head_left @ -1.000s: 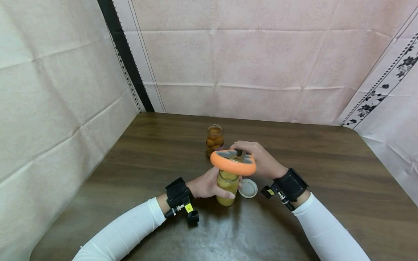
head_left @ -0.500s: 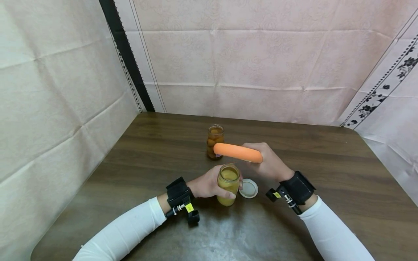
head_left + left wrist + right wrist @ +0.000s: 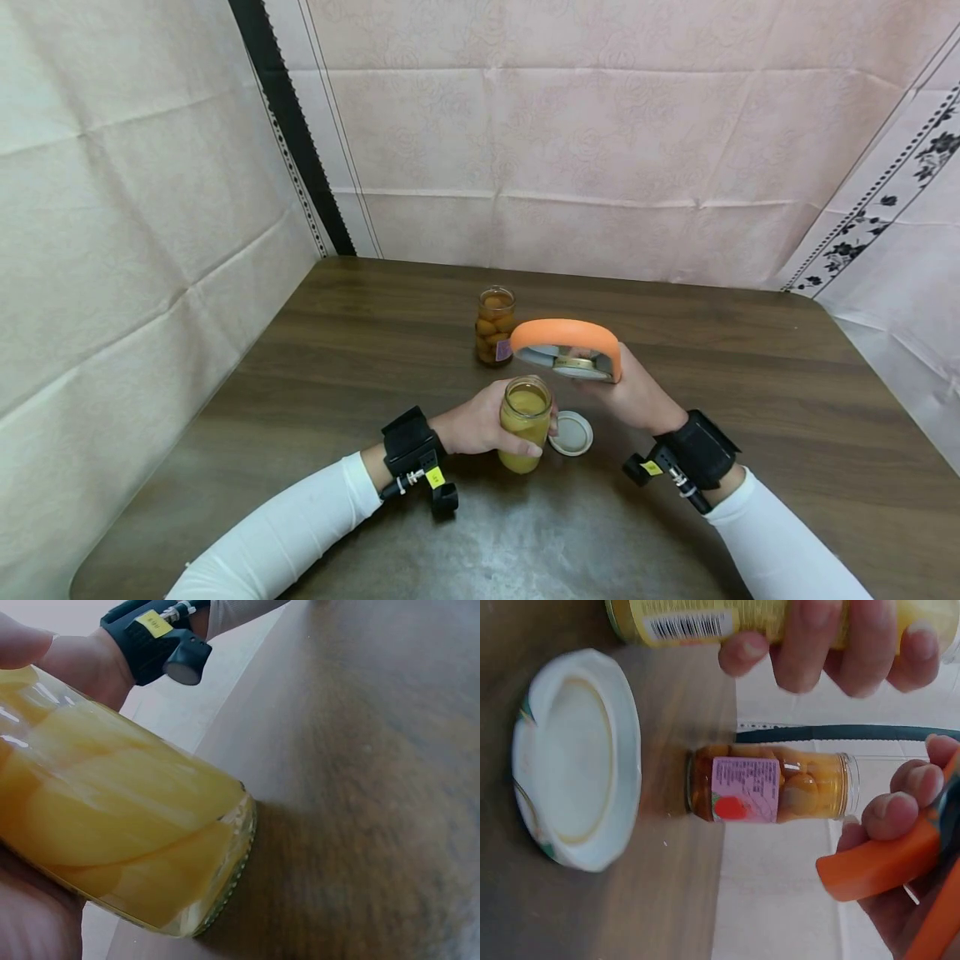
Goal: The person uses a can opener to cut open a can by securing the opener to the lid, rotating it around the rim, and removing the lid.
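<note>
My left hand (image 3: pixel 476 422) grips an uncapped glass jar of yellow fruit (image 3: pixel 523 429) by its side, fingers wrapped around it. The jar stands on the table, its open mouth facing up; the left wrist view shows its ridged base (image 3: pixel 232 877) close on the wood. My right hand (image 3: pixel 637 398) holds an orange jar opener (image 3: pixel 564 332), raised behind and right of the jar's mouth. Tilted so its underside shows, the opener has a gold-edged lid (image 3: pixel 573 367) inside its grey inner part. Fingers curl around the orange handle (image 3: pixel 885 866) in the right wrist view.
Just right of the held jar, a white lid (image 3: pixel 571 433) lies inside-up on the table (image 3: pixel 360 350). Farther back stands an open jar of orange-brown round fruit (image 3: pixel 493 325) with a pink label (image 3: pixel 744 789). Cloth sheets (image 3: pixel 585 150) hang behind the table.
My right hand has lifted the jar opener off the jar, moved right and tipped it, baring the jar's open mouth and the lid within the opener. The left hand has stayed in place.
</note>
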Tool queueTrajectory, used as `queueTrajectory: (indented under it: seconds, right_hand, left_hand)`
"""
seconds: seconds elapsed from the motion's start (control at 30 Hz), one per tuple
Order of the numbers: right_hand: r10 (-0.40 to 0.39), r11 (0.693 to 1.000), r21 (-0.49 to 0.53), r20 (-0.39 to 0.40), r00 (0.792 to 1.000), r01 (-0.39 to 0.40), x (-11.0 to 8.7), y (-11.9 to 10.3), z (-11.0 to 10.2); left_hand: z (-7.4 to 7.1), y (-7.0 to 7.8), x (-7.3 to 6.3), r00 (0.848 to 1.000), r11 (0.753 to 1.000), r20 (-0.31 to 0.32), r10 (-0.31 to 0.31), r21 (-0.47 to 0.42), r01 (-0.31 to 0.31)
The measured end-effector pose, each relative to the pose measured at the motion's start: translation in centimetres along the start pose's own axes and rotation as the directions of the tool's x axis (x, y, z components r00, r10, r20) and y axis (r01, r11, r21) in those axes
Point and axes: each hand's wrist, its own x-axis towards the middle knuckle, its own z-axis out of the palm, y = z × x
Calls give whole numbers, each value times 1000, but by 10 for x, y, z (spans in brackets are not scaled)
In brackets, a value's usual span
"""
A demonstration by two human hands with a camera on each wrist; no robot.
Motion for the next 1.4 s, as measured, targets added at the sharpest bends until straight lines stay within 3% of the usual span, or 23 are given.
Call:
queueTrajectory:
  seconds: [0.2, 0.4, 0.67, 0.83, 1.03, 1.13, 1.27, 1.4]
  right_hand:
    - [66, 996, 63, 26, 997, -68, -9, -4, 2]
    - [143, 988, 55, 55, 988, -146, -17, -6, 3]
    - [189, 978, 79, 80, 979, -195, -25, -5, 2]
    - [265, 961, 56, 97, 959, -271, -29, -4, 1]
    - [351, 925, 85, 178, 919, -370, -31, -5, -4]
    - [356, 917, 103, 228, 906, -386, -31, -3, -7]
    - [307, 917, 161, 295, 905, -364, -32, 0, -12]
    - [255, 876, 309, 357, 898, -371, -34, 5, -18]
  left_hand:
    - [-1, -1, 0, 1000, 1000, -2, -5, -5, 5]
    - [-1, -2, 0, 1000, 1000, -2, -7, -11, 7]
    - [-1, -2, 0, 1000, 1000, -4, -12, 3, 12]
    - [-1, -1, 0, 1000, 1000, -5, -18, 4, 18]
    - [-1, -1, 0, 1000, 1000, -10, -14, 1, 14]
    - [0, -1, 0, 1000, 1000, -12, -19, -2, 19]
    - [0, -1, -1, 1000, 1000, -14, -24, -11, 24]
    - [0, 0, 0, 1000, 1000, -18, -24, -13, 24]
